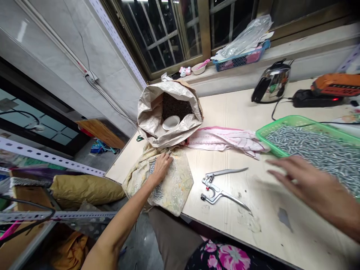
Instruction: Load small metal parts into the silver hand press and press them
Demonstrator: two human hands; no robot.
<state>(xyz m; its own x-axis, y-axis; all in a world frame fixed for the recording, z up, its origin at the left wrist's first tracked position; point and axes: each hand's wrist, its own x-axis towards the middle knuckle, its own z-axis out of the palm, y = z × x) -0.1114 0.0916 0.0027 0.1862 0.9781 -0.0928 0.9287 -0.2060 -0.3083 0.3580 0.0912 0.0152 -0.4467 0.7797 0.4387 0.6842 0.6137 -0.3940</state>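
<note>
Left of the silver long-handled metal pliers [225, 194], which are laid on the pale wood-grain table [225, 108], a beige patterned cloth [180, 187] is draped at the near edge. On this cloth, a heap of small silver metal pins [158, 192] is carried and is partly covered by the left hand [161, 167]. Its fingers are bent down against the heap; whether a pin is pinched in this grip cannot be told.

Right of the pliers, the right hand [300, 183] is held beside a green perforated plastic basket [274, 148], blurred by motion; its grip is spread, with fingers extended toward the pliers. The basket is loaded with similar loose silver pins [315, 144].

Beyond the pliers, a crumpled pink-and-white towel [222, 140] is laid. Beyond them and to the left, an open whitish sack [149, 125] is placed, with a shallow white bowl [171, 122] rested on its dark granular contents [176, 105]. Beyond them and to the right, a shiny metal kettle [277, 84] is positioned.
</note>
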